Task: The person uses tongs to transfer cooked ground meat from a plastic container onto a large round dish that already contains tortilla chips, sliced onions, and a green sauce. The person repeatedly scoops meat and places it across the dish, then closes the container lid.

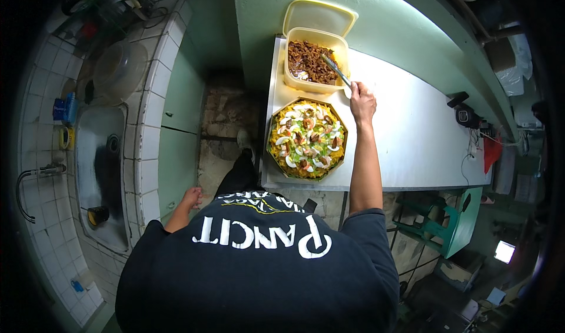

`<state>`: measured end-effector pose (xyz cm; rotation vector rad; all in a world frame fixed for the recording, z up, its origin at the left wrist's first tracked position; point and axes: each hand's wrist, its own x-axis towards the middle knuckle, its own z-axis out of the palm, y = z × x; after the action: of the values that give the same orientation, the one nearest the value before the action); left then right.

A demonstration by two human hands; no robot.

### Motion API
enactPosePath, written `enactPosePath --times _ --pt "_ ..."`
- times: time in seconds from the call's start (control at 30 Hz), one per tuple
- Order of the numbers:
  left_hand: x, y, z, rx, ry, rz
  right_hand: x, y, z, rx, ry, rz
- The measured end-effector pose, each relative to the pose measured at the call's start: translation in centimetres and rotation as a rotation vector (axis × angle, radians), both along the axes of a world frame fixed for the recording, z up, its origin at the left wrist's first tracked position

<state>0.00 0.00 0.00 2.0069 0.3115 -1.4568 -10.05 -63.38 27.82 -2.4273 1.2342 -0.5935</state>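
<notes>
My right hand (362, 102) is closed around the handle of metal tongs (335, 69). Their tips reach into a pale yellow plastic container (313, 86) of dark brown strips of food (309, 61) in oily liquid; its lid (321, 16) leans up behind it. Just in front of the container sits an octagonal tray (346, 146) of yellow noodles (275, 135), topped with egg slices, green bits and brown pieces. My left hand (191, 199) hangs low at my left side, beside the green cabinet, with loosely bent fingers and nothing visible in it.
The white table (406, 121) runs right along a green wall, with a black device (468, 116) and cables at its far end. A tiled counter with a metal sink (88, 139) stands left. Green stools (435, 218) are at the right below the table.
</notes>
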Motion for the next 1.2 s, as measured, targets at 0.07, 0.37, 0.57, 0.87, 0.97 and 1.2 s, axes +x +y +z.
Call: enactPosePath --times 0.07,0.37,0.57,0.87,0.97,1.2 --pt "-1.1 -0.3 -0.6 0.015 0.011 0.032 -1.6 0.5 0.5 -0.022 -0.02 -0.007" --pt "3.1 -3.0 -0.2 0.013 -0.047 -0.067 -15.2 11.2 -0.7 0.478 -0.326 0.056" --pt "3.7 -6.8 2.8 0.036 -0.023 -0.15 -20.0 17.5 -5.5 0.708 -0.397 -0.104" --pt "2.7 -6.8 3.0 0.045 -0.018 -0.182 -23.4 18.5 -4.3 0.361 -0.171 0.009" --pt "2.3 -5.2 1.5 0.071 0.024 -0.17 -23.5 18.2 -3.4 0.407 -0.188 -0.023" --pt "2.4 -2.9 -1.4 -0.025 -0.031 -0.098 -20.7 15.4 -0.5 0.343 -0.191 0.023"
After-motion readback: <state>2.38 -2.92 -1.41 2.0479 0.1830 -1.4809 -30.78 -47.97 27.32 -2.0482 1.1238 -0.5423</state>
